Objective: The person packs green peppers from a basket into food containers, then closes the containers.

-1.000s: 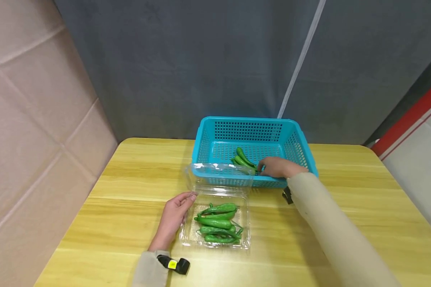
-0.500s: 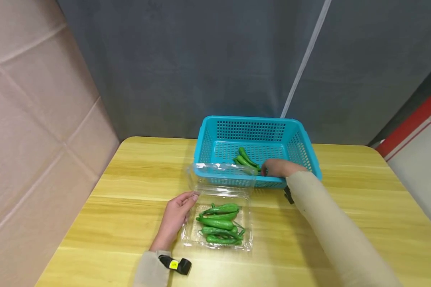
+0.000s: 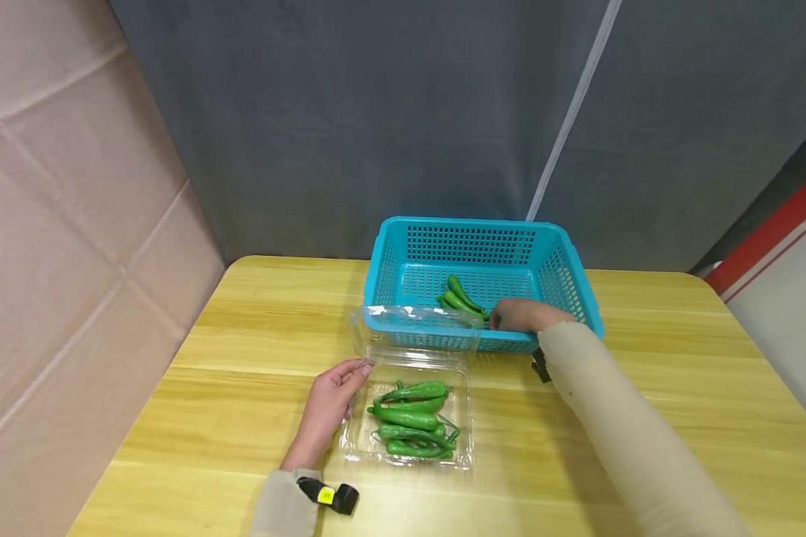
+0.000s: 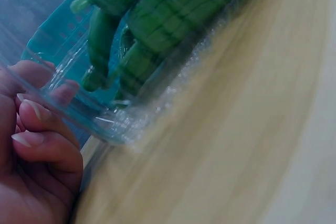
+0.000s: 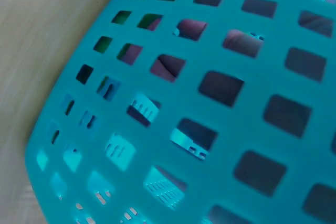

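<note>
My left hand (image 3: 325, 406) pinches the left rim of a clear plastic clamshell container (image 3: 469, 429), its lid standing open toward the basket. In the left wrist view, the thumb and curled fingers (image 4: 44, 145) are on either side of the plastic wall. Several green chili peppers (image 3: 406, 419) lie crosswise in the container. Over the front wall of a blue plastic basket (image 3: 391, 242), my right hand (image 3: 520, 315) reaches down beside a few more green chili peppers (image 3: 458, 298). Its fingertips are hidden behind that wall; whether they grip a pepper, I cannot tell.
The wooden table (image 3: 255, 321) ends at a dark grey curtain (image 3: 349, 149) behind the basket. A pale padded wall (image 3: 74, 261) flanks it on the left. The raised lid (image 3: 416, 321) overlaps the basket's front rim in the head view.
The head view has shifted slightly. My right fingertips have dipped a little lower behind the basket's front wall; the left hand stays on the container rim.
</note>
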{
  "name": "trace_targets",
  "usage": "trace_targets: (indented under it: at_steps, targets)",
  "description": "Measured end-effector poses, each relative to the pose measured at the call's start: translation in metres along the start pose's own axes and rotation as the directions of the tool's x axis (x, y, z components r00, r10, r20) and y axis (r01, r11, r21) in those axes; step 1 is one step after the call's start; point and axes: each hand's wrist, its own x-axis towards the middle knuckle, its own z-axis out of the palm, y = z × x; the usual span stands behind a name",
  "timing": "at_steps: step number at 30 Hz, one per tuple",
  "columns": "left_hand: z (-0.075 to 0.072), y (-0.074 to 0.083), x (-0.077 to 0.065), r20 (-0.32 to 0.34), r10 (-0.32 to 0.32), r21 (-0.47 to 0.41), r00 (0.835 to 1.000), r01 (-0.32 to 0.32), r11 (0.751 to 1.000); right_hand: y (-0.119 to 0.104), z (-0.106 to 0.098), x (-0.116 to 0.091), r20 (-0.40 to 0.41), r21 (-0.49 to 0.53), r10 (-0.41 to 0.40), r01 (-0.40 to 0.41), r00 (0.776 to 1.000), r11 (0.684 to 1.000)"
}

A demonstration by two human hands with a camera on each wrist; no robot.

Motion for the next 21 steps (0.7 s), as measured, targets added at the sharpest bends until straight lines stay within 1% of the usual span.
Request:
trace_targets:
  at_steps: [4,10,15,21]
  targets:
    - [0.0002,0.0018,0.0002,-0.004,0.005,0.002,1.000,-0.005,1.000,-0.0012,-0.0016,0.0005,-0.006,0.016,0.014,-0.014,1.000,1.000]
    - [-0.0005,0.0033,0.0004,-0.002,0.006,-0.001,1.000,-0.006,1.000,-0.0004,-0.0044,-0.0001,0.003,0.008,0.034,-0.034,0.999,0.999]
    - [0.0001,0.0025,0.0011,-0.008,0.007,-0.001,1.000,-0.007,1.000,0.0032,-0.0053,-0.0001,0.007,0.022,-0.003,0.003,1.000,1.000]
    - [0.0013,0.0004,-0.0002,-0.005,-0.008,0.004,1.000,0.008,1.000,0.0026,-0.0009,-0.0031,-0.024,0.063,-0.050,0.052,0.998,0.997]
